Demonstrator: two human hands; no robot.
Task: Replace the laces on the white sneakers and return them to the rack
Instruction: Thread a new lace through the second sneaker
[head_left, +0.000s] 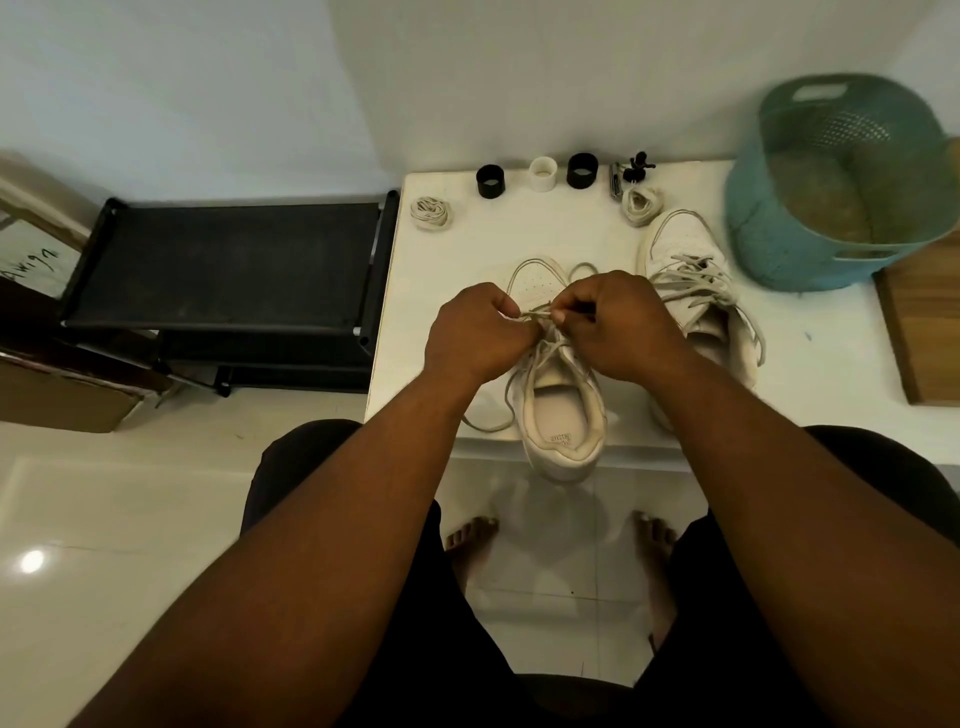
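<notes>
Left hand (475, 338) & right hand (618, 325) each pinch the lace (537, 312) over the near sneaker (563, 410); lace looks limp, thin, prob. best held near the tips.

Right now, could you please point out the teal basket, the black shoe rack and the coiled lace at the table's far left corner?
teal basket (769, 244): head view, on its outer front wall.
black shoe rack (228, 260): head view, on the top shelf.
coiled lace (430, 212): head view, on the bundle's middle.
</notes>
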